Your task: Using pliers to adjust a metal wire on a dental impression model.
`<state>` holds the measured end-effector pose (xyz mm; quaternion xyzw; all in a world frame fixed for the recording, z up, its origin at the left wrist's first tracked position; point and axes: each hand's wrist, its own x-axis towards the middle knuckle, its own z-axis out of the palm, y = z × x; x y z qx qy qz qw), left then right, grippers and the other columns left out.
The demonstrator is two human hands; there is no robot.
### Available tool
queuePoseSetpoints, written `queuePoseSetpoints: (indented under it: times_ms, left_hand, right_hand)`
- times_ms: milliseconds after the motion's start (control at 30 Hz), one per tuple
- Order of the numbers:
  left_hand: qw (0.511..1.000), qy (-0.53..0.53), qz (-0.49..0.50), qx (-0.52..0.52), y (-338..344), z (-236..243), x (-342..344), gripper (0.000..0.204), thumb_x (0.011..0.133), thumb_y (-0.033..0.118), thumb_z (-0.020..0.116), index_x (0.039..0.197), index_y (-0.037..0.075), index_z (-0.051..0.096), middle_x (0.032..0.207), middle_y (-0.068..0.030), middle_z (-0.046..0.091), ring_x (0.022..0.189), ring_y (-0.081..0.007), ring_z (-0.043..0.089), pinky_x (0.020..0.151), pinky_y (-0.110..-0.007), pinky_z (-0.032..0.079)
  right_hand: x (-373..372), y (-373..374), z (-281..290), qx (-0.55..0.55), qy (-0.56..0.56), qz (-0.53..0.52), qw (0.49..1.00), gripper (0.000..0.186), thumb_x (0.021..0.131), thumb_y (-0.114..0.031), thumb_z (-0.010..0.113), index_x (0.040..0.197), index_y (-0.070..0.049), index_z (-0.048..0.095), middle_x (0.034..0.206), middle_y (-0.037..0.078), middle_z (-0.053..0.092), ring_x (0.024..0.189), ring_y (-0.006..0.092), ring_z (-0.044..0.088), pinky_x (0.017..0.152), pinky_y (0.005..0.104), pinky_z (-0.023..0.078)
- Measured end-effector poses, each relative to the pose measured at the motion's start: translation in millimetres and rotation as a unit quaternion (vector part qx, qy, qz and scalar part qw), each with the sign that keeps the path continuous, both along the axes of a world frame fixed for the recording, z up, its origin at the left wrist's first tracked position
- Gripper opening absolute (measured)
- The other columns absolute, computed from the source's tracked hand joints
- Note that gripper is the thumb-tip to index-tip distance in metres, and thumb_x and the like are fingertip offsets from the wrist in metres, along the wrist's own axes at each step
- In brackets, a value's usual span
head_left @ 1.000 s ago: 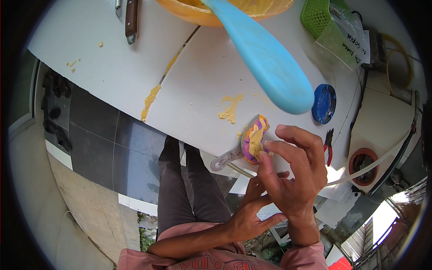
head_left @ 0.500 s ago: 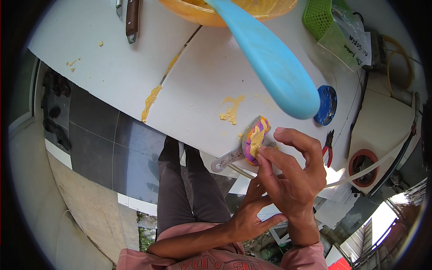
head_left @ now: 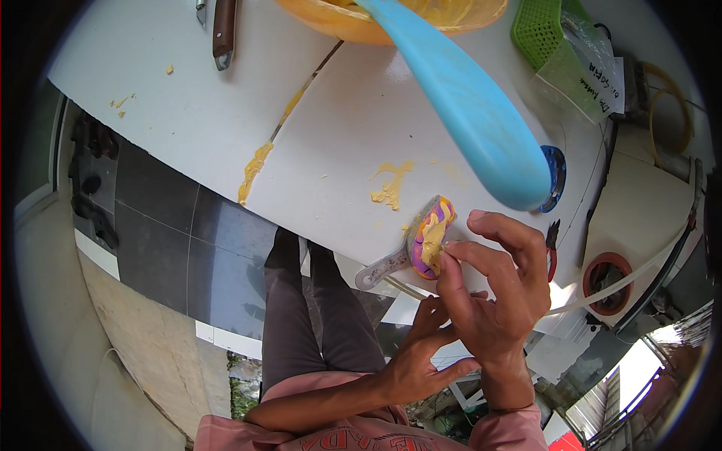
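A grey scoop-like mould with a handle (head_left: 383, 271) lies at the table's near edge. Packed in it is a soft mass (head_left: 431, 239) in purple and orange, with pale yellow paste smeared over the top. My right hand (head_left: 500, 289) is at its right side, thumb and index tips pinched together at the paste's edge; whatever is between them is too small to name. The other fingers curl loosely above. Below and behind it is my left hand (head_left: 421, 357), its thumb stretched out apart and its fingertips partly hidden by the right hand. Nothing shows in it.
A large light-blue utensil handle (head_left: 466, 113) slants across the view from an orange bowl (head_left: 338, 26). Yellow smears (head_left: 391, 184) mark the white table. Also there are a brown-handled knife (head_left: 224, 34), a blue ring-shaped lid (head_left: 555, 180), red-handled pliers (head_left: 552, 252) and a green basket (head_left: 538, 34).
My right thumb and index tips have shifted slightly right, off the middle of the paste to its edge. The table's things appear a little further right. My left hand stays put.
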<state>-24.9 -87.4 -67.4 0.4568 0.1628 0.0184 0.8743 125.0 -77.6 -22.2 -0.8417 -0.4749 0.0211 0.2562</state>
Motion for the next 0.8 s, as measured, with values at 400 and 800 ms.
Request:
queuePoseSetpoints:
  times_ms: [400,800]
  left_hand:
    - [1.0,0.01,0.004,-0.006,-1.5,-1.3,-0.6,0.044,0.087,0.025,0.074,0.123,0.003,0.062,0.143,-0.0203,0.045,0.133,-0.0414,0.033,0.111,-0.054,0.027]
    - [1.0,0.009,0.002,-0.016,-2.6,-3.2,-0.7,0.047,0.087,0.025,0.074,0.127,0.002,0.06,0.144,-0.0191,0.046,0.135,-0.0415,0.032,0.112,-0.053,0.027]
  right_hand:
    - [1.8,2.2,-4.7,-0.004,0.004,0.017,1.0,0.028,0.061,0.002,0.08,0.087,-0.005,0.07,0.103,0.011,0.066,0.089,0.0259,0.07,0.066,0.0327,0.059]
    - [1.2,3.9,-2.6,-0.004,0.005,0.022,1.0,0.027,0.061,0.003,0.078,0.085,-0.004,0.068,0.102,0.011,0.065,0.091,0.0276,0.069,0.069,0.0341,0.059]
